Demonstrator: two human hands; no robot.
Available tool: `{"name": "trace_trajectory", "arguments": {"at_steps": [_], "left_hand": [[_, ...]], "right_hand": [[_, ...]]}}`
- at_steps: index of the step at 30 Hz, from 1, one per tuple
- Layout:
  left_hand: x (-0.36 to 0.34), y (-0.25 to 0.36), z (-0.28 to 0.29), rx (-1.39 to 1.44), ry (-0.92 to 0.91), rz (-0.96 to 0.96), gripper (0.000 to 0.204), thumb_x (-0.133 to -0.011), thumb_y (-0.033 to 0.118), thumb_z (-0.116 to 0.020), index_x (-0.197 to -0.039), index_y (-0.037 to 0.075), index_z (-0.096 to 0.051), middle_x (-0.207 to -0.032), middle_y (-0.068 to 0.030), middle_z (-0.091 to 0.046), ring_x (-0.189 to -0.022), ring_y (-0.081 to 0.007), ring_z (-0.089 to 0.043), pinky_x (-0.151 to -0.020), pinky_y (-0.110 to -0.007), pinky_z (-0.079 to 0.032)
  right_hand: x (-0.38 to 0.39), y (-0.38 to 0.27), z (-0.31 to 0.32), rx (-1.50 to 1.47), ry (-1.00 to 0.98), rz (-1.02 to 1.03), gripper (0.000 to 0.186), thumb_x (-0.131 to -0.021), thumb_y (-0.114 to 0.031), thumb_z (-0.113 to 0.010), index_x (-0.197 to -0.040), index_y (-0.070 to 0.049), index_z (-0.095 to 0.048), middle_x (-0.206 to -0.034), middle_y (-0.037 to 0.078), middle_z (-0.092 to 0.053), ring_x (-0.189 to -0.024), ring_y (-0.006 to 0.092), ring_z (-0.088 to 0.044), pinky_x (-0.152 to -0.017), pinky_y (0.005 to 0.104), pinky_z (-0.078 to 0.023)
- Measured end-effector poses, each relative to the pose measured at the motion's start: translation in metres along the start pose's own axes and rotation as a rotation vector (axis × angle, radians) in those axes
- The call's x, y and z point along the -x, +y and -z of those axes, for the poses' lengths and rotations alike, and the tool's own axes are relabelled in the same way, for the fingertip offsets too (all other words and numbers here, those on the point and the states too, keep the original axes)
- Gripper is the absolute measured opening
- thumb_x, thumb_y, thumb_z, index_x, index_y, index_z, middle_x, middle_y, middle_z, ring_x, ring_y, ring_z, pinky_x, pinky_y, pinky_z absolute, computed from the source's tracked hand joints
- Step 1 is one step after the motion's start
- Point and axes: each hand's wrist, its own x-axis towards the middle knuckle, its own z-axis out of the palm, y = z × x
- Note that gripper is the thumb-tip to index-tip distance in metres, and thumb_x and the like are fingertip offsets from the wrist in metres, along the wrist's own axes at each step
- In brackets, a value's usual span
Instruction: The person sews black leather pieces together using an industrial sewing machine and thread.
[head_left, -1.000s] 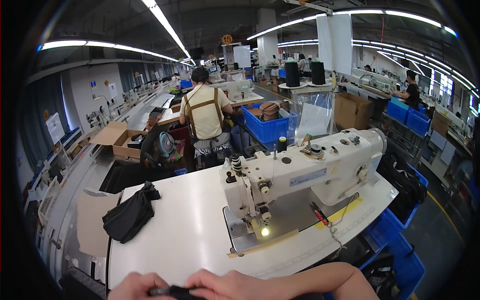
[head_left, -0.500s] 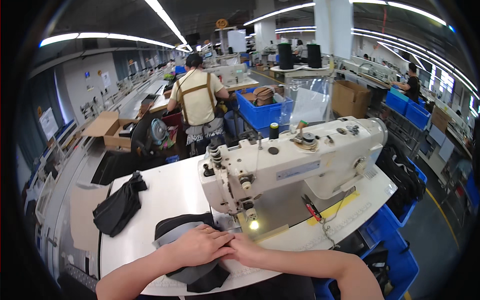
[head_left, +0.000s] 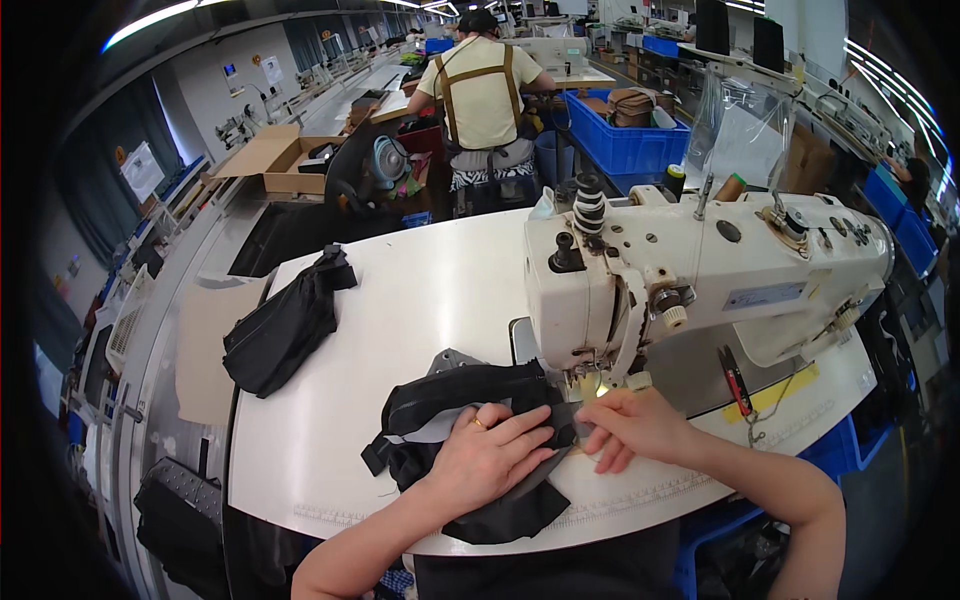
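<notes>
A black zippered fabric piece (head_left: 455,392) with a grey lining lies bunched on the sewing machine table, left of the needle. My left hand (head_left: 490,450) rests on it, fingers stretched out and lying flat. At the fabric's right edge is my right hand (head_left: 640,425), its fingers curled and the fingertips pinching the edge close to the presser foot. The white sewing machine (head_left: 720,265) has its small lamp lit by the needle. My right fingers partly hide the needle area.
A second black zippered pouch (head_left: 290,325) lies at the table's left. Red-handled thread snips (head_left: 737,383) lie under the machine arm, beside a chain. Blue crates (head_left: 625,135) stand behind and at the right. A co-worker (head_left: 480,95) sits ahead, back turned.
My view has swung left and down. My hands, overlapping before, are now apart: the left lies on the fabric, the right at its edge. More of the black zippered side shows.
</notes>
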Motion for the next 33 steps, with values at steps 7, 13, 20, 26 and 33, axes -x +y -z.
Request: {"name": "trace_trajectory", "arguments": {"at_steps": [7,13,20,26,33], "left_hand": [[-0.017,-0.036,0.006,0.327,-0.128,-0.055,0.04,-0.08,0.037,-0.08,-0.11,0.013,-0.072,-0.123,0.0003,-0.068,-0.096,-0.023,-0.056,-0.087,-0.036,-0.046],[-0.026,-0.028,0.007,0.461,-0.138,0.121,0.039,-0.074,0.013,-0.08,-0.112,0.013,-0.072,-0.117,0.0001,-0.07,-0.094,-0.0229,-0.056,-0.088,-0.035,-0.046],[-0.022,-0.017,0.006,-0.056,-0.06,0.024,0.038,-0.067,0.012,-0.074,-0.105,0.011,-0.074,-0.117,0.0028,-0.068,-0.098,-0.0194,-0.057,-0.087,-0.035,-0.046],[-0.025,-0.026,0.011,-0.048,-0.084,-0.179,0.031,-0.073,0.013,-0.066,-0.102,0.003,-0.073,-0.118,-0.0036,-0.067,-0.114,-0.0225,-0.059,-0.103,-0.043,-0.047],[-0.03,-0.028,0.003,-0.065,0.067,-0.22,0.037,-0.071,0.014,-0.065,-0.106,0.005,-0.072,-0.117,-0.0031,-0.068,-0.102,-0.0196,-0.061,-0.088,-0.036,-0.05]], "right_hand": [[-0.006,0.024,0.0,1.347,0.407,1.3,0.03,-0.087,-0.027,-0.072,-0.111,-0.01,-0.068,-0.106,0.001,-0.063,-0.085,0.0188,-0.065,-0.062,0.0275,-0.054],[-0.009,0.03,-0.008,1.566,0.449,1.415,0.03,-0.08,-0.018,-0.07,-0.108,-0.006,-0.069,-0.106,0.002,-0.064,-0.078,0.0161,-0.056,-0.059,0.0245,-0.049],[-0.01,0.031,-0.006,1.552,0.427,1.431,0.034,-0.075,-0.014,-0.067,-0.106,-0.001,-0.07,-0.105,0.007,-0.066,-0.08,0.0165,-0.057,-0.058,0.0241,-0.048],[-0.007,0.029,-0.007,1.577,0.433,1.397,0.035,-0.073,-0.014,-0.069,-0.107,-0.008,-0.07,-0.107,0.003,-0.065,-0.077,0.0132,-0.055,-0.057,0.0208,-0.049],[-0.012,0.033,-0.006,1.535,0.409,1.42,0.032,-0.074,-0.014,-0.067,-0.104,-0.002,-0.07,-0.094,0.003,-0.062,-0.079,0.0156,-0.056,-0.056,0.0239,-0.047]]}}
